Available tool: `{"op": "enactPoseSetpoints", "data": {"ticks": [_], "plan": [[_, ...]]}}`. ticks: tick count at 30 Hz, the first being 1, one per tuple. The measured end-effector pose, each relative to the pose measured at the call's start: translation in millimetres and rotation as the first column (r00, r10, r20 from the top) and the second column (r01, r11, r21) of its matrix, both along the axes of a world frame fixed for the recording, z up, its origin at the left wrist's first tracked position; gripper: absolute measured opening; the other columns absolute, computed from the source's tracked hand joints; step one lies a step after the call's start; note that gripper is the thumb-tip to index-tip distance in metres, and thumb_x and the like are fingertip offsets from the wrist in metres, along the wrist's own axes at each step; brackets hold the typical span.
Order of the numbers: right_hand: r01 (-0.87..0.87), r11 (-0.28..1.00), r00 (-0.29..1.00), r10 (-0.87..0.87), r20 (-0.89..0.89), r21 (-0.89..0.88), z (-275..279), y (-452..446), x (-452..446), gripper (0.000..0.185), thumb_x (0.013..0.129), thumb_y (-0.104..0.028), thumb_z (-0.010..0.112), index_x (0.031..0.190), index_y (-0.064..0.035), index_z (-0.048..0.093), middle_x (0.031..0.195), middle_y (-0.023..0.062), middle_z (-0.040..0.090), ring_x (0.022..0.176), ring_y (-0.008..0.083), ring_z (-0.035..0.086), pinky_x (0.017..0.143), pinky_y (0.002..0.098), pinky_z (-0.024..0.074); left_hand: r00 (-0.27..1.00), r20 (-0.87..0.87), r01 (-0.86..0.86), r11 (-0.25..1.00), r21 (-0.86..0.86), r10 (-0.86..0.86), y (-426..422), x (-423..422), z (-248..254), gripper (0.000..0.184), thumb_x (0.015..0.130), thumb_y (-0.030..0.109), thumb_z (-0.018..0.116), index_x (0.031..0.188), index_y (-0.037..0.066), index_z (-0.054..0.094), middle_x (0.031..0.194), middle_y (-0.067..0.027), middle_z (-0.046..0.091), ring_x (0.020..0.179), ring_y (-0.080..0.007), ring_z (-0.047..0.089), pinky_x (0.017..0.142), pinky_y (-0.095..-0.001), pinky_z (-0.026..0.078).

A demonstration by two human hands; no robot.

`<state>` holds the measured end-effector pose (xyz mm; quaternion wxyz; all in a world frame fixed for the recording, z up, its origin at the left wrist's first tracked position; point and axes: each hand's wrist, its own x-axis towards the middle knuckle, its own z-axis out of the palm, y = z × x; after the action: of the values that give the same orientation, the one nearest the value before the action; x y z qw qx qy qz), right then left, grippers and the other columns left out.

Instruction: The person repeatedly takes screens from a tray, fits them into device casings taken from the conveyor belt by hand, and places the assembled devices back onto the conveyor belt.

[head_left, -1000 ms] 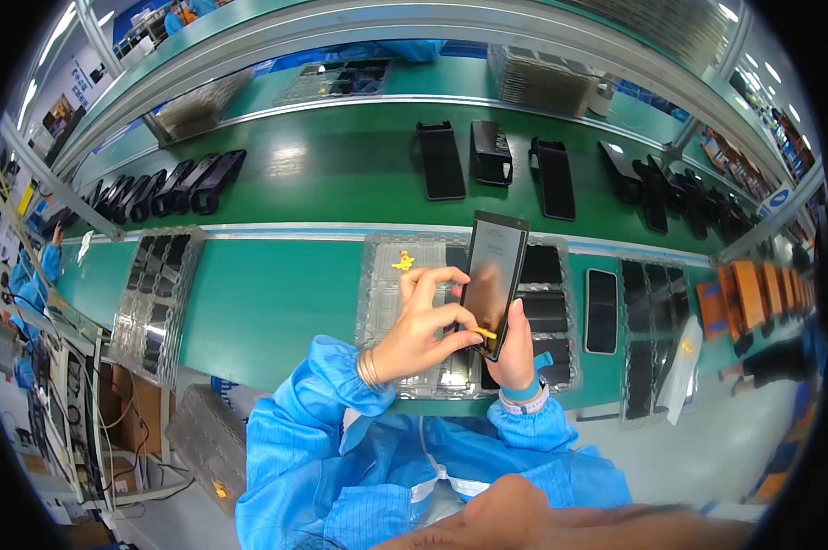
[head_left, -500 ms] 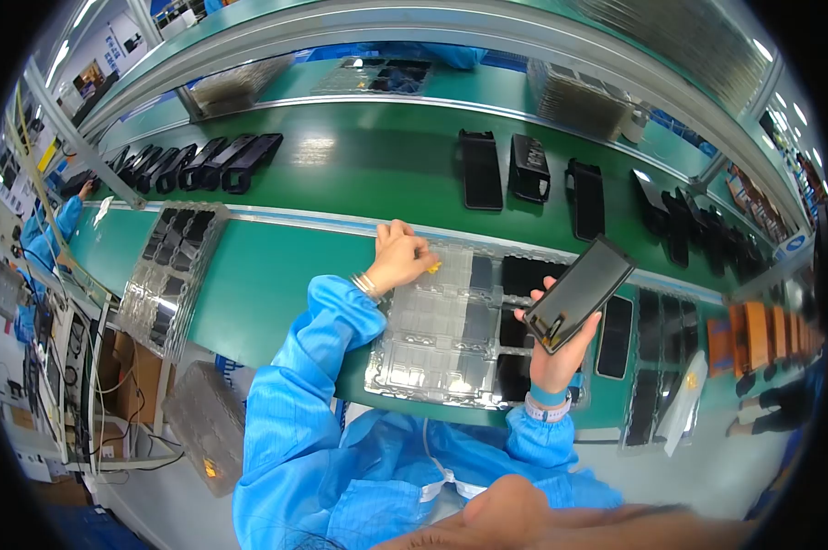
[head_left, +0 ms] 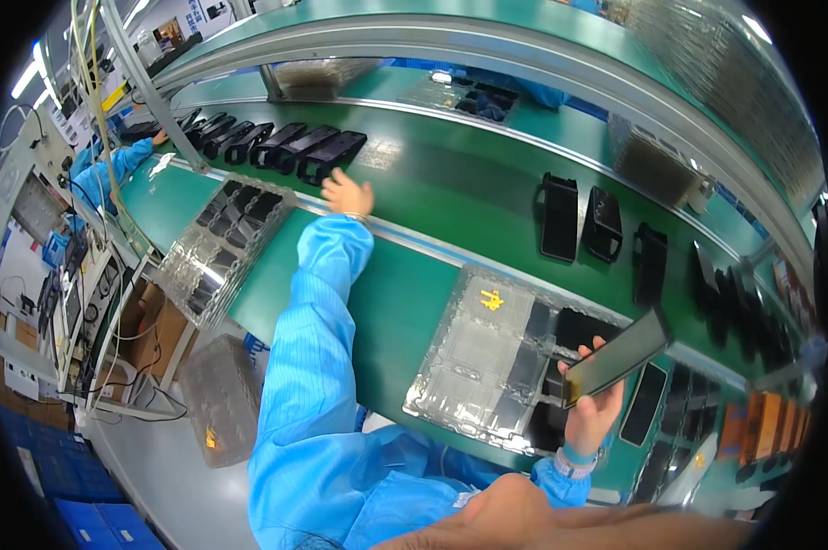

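View: head camera, the only one; places given from the transparent blister tray (head_left: 463, 353).
Left hand: I have my left hand (head_left: 348, 194) out far-left of the tray, over the belt's near edge. Fingers apart, slight blur, nothing seen in them.
Nearest black case: the end black case (head_left: 334, 156) of the left-hand row, far-left of the tray, just past my left fingertips; contact, can't tell.
Case axis: long way runs slantwise, near end to the left, far end toward the tray's side. Left hand is much the nearer; I judge the gap from its fingers to the case's near end is what counts.
Right hand: my right hand (head_left: 594, 417) is above the tray's right part, fingers and thumb curled round the sides of a touchscreen device (head_left: 618, 360).
Device axis: tilted, low end above the tray, high end pointing far-right of it.
Edges: metal rail (head_left: 414, 241) runs along the tray's far side and under my left wrist.
Room: green belt (head_left: 455, 183) surface spans between the left row and the black holders (head_left: 561, 218) beyond the tray.
Nearby: white-rimmed phone (head_left: 644, 405) right of the tray; yellow tabs (head_left: 492, 300) in its far-left pocket.
Co-worker: another person's hand (head_left: 160, 137) at the row's far end, well apart from mine.
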<state>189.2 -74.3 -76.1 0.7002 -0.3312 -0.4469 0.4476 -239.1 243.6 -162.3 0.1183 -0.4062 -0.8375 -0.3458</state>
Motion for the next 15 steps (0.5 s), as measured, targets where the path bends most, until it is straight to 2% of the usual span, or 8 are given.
{"op": "enactPoseSetpoints", "data": {"ticks": [2, 5, 6, 7, 10, 12, 13, 15], "plan": [[-0.038, 0.996, 0.997, 0.042, -0.058, 0.078, -2.8, -0.6, -0.9, 0.087, 0.067, -0.016, 0.083, 0.139, -0.0021, 0.036, 0.143, 0.0200, 0.035, 0.127, 0.0311, 0.044, 0.100, 0.0529, 0.0441, 0.994, -0.020, -0.104, 0.994, 0.040, 0.105, 19.6, -42.2, -9.3, 0.085, 0.071, 0.033, 0.077, 0.138, 0.008, 0.031, 0.132, -0.0231, 0.037, 0.111, -0.0411, 0.044, 0.092, -0.0512, 0.041], [-0.174, 0.980, 0.954, 0.191, -0.231, 0.093, -11.2, -4.5, 4.0, 0.101, 0.062, -0.020, 0.088, 0.143, -0.0065, 0.030, 0.142, 0.0173, 0.034, 0.128, 0.0312, 0.042, 0.095, 0.0558, 0.0477, 0.966, 0.148, -0.205, 0.978, -0.047, 0.210, 41.1, -81.2, -17.4, 0.091, 0.071, 0.038, 0.075, 0.144, 0.012, 0.025, 0.144, -0.0209, 0.026, 0.122, -0.0430, 0.037, 0.099, -0.0537, 0.036], [-0.279, 0.930, 0.931, 0.323, -0.170, 0.239, -1.4, -1.0, -0.3, 0.083, 0.076, -0.022, 0.078, 0.143, -0.0065, 0.031, 0.146, 0.0131, 0.031, 0.126, 0.0286, 0.044, 0.088, 0.0511, 0.0534, 0.953, 0.205, -0.207, 0.974, -0.090, 0.222, 46.9, -93.5, -22.4, 0.093, 0.073, 0.040, 0.073, 0.146, 0.013, 0.023, 0.148, -0.0190, 0.021, 0.126, -0.0425, 0.034, 0.101, -0.0541, 0.035], [-0.313, 0.925, 0.917, 0.354, -0.183, 0.217, -6.0, -2.1, 4.4, 0.080, 0.080, -0.025, 0.075, 0.143, -0.0064, 0.029, 0.147, 0.0140, 0.030, 0.124, 0.0295, 0.046, 0.083, 0.0515, 0.0553, 0.926, 0.291, -0.204, 0.967, -0.156, 0.242, 46.2, -97.7, -20.9, 0.088, 0.073, 0.045, 0.070, 0.146, 0.019, 0.027, 0.150, -0.0186, 0.019, 0.127, -0.0440, 0.032, 0.104, -0.0549, 0.031], [-0.338, 0.921, 0.887, 0.380, -0.261, 0.194, -2.3, -5.0, 2.8, 0.074, 0.087, -0.031, 0.066, 0.144, -0.0053, 0.026, 0.147, 0.0183, 0.031, 0.120, 0.0326, 0.049, 0.070, 0.0511, 0.0597, 0.922, 0.353, -0.113, 0.983, -0.146, 0.159, 32.1, -98.2, -18.9, 0.066, 0.066, 0.050, 0.074, 0.124, 0.021, 0.060, 0.150, -0.0179, 0.018, 0.127, -0.0457, 0.032, 0.103, -0.0549, 0.032], [-0.363, 0.923, 0.882, 0.384, -0.272, 0.127, 2.4, -8.4, 3.1, 0.074, 0.087, -0.030, 0.065, 0.144, -0.0050, 0.025, 0.146, 0.0195, 0.032, 0.119, 0.0335, 0.050, 0.068, 0.0505, 0.0601, 0.959, 0.269, -0.034, 0.981, -0.192, 0.085, 14.5, -88.0, -11.0, 0.056, 0.064, 0.049, 0.076, 0.109, 0.018, 0.068, 0.147, -0.0188, 0.025, 0.126, -0.0435, 0.034, 0.102, -0.0554, 0.033], [-0.339, 0.938, 0.859, 0.339, -0.384, 0.069, 9.1, -10.8, -0.4, 0.089, 0.075, -0.026, 0.080, 0.142, -0.0011, 0.028, 0.141, 0.0292, 0.034, 0.120, 0.0383, 0.049, 0.071, 0.0541, 0.0592, 0.973, 0.226, 0.003, 0.976, -0.219, 0.047, 7.3, -82.4, -10.2, 0.051, 0.063, 0.049, 0.078, 0.101, 0.016, 0.071, 0.145, -0.0192, 0.028, 0.125, -0.0425, 0.036, 0.101, -0.0556, 0.034], [-0.313, 0.944, 0.885, 0.330, -0.328, 0.105, 9.6, -9.8, -5.7, 0.087, 0.076, -0.027, 0.079, 0.142, -0.0003, 0.028, 0.141, 0.0296, 0.033, 0.122, 0.0382, 0.048, 0.072, 0.0543, 0.0590, 0.986, 0.155, 0.080, 0.984, -0.161, -0.054, -4.7, -68.1, -9.6, 0.044, 0.061, 0.047, 0.078, 0.084, 0.010, 0.070, 0.139, -0.0232, 0.035, 0.120, -0.0414, 0.041, 0.098, -0.0527, 0.037]]}}
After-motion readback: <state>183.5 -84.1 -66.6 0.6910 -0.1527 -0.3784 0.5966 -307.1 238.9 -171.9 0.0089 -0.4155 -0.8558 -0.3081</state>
